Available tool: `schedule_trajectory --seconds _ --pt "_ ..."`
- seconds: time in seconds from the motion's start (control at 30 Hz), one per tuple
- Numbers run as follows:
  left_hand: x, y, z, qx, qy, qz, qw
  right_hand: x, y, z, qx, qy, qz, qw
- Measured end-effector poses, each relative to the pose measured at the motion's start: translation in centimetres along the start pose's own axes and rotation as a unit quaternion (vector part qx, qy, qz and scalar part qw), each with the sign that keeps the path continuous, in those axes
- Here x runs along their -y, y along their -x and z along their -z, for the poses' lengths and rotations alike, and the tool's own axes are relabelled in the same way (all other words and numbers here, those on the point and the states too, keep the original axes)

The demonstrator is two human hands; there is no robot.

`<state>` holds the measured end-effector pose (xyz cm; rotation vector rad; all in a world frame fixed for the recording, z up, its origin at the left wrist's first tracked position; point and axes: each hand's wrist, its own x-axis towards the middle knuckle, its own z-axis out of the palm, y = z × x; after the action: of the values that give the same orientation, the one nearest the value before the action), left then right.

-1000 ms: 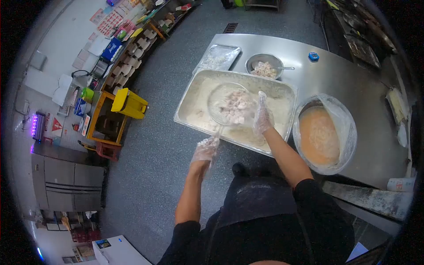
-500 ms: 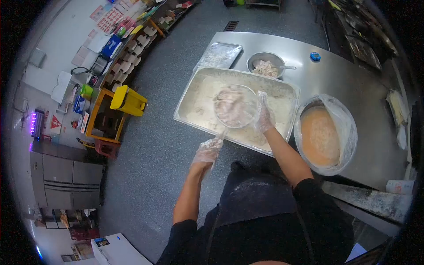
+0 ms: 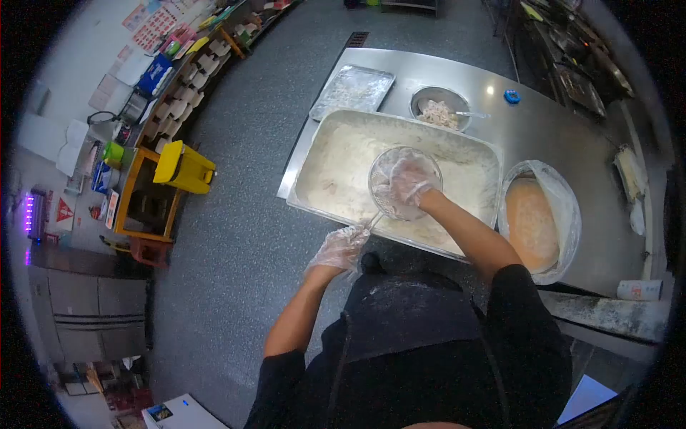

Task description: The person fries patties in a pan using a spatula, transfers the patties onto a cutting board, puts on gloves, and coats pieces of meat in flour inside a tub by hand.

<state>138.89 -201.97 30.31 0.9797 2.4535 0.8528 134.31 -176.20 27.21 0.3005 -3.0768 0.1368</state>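
Note:
My left hand (image 3: 339,250), in a clear floury glove, is closed round the handle of a round wire strainer (image 3: 384,207). The strainer is over a large metal tray (image 3: 307,204) of white flour (image 3: 339,157). Inside the strainer's bowl is my gloved right hand (image 3: 412,179), covering most of the pieces in it. Its fingers are blurred, so whether they grip anything cannot be made out.
Behind the tray sit a film-wrapped tray (image 3: 354,89) and a metal bowl (image 3: 441,107) with pale pieces and a spoon. At right is a plastic-lined pot (image 3: 532,222) of orange liquid. A blue device (image 3: 511,96) lies further back.
My right hand has moved from the strainer's right side into its bowl. The strainer has shifted right with my left hand still on its handle. The whole view has also shifted slightly.

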Motion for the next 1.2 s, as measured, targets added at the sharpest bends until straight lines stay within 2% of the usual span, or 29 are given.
schedule_trajectory --seconds 0.07,0.13,0.17,0.2,0.27,0.3,0.37,0.4,0.43,0.47,0.6,0.67,0.7,0.77,0.8,0.87,0.93,0.97,1.0,1.03,1.07,1.17,1.2 --pt "1.9 -0.4 0.7 0.007 0.018 0.03 0.999 0.4 -1.6 -0.5 0.096 -0.04 0.061 0.993" --pt "5.8 -0.5 1.3 0.005 0.036 -0.049 0.998 2.3 -0.7 3.9 0.086 -0.026 0.074 0.993" --pt "5.7 -0.8 2.4 0.006 0.041 -0.052 0.998 3.2 -0.6 5.5 0.069 -0.015 0.092 0.993" --pt "4.7 -0.9 4.1 0.044 0.056 -0.009 0.997 3.2 -1.2 5.0 0.073 -0.013 0.088 0.993" --pt "5.3 -1.2 5.5 0.084 0.075 0.03 0.993 2.5 -2.0 4.1 0.133 0.112 0.065 0.983" --pt "6.0 -1.4 5.6 0.077 0.08 0.013 0.994 2.6 -2.1 3.6 0.139 0.114 0.061 0.982" --pt "8.4 -1.6 4.8 0.075 0.092 -0.007 0.993 3.1 -1.9 2.9 0.065 0.081 -0.011 0.995" --pt "11.0 -2.2 3.5 0.058 -0.012 -0.091 0.994 3.7 -1.8 3.2 0.071 0.086 -0.014 0.994" --pt "12.5 -2.4 2.6 0.035 -0.115 -0.172 0.978 4.4 -1.6 4.1 0.027 0.149 0.009 0.988" --pt "12.3 -2.4 2.9 0.035 -0.108 -0.173 0.978 4.9 -1.6 4.7 -0.018 0.21 0.033 0.977" --pt "12.1 -3.1 4.0 0.1 -0.093 -0.163 0.977 4.3 -1.8 4.6 -0.024 0.176 0.002 0.984" --pt "11.7 -3.5 4.2 0.116 -0.081 -0.169 0.975 3.1 -1.9 2.6 0.12 0.051 -0.005 0.991" --pt "10.6 -3.6 4.9 0.117 -0.07 -0.143 0.98 2.9 -1.7 2.3 0.12 0.05 -0.004 0.992" --pt "9.4 -3.7 5.6 0.118 -0.058 -0.114 0.985 2.8 -1.1 1.9 0.031 0.016 0.035 0.999" --pt "9.0 -3.6 5.5 0.136 -0.013 -0.078 0.988 3.1 -1.1 3.1 0.033 0.016 0.038 0.999" --pt "8.8 -3.6 5.1 0.152 0.035 -0.038 0.987 3.5 -1.0 5.5 -0.04 0.104 0.046 0.993" --pt "9.6 -3.7 4.2 0.097 -0.068 -0.137 0.984 1.9 -1.3 4.0 -0.042 0.121 0.054 0.99" --pt "10.0 -3.6 3.4 0.096 -0.068 -0.132 0.984 1.1 -1.6 3.3 -0.046 0.14 0.057 0.987" --pt "10.3 -3.5 2.6 0.041 -0.082 -0.168 0.982 0.2 -2.0 3.2 -0.045 0.137 0.06 0.988" --pt "10.5 -3.3 1.9 -0.014 -0.096 -0.203 0.974 -0.7 -2.5 3.0 0.057 0.098 0.086 0.99" --pt "10.1 -3.3 1.6 -0.014 -0.096 -0.198 0.975 -1.4 -2.8 2.9 0.159 0.059 0.113 0.979" --pt "8.6 -3.5 1.2 0.023 -0.047 -0.133 0.99 -2.6 -2.6 2.5 0.137 0.023 0.181 0.974" --pt "7.8 -3.6 1.4 0.047 0.012 -0.079 0.996 -2.2 -2.6 3.7 0.14 0.022 0.187 0.972"
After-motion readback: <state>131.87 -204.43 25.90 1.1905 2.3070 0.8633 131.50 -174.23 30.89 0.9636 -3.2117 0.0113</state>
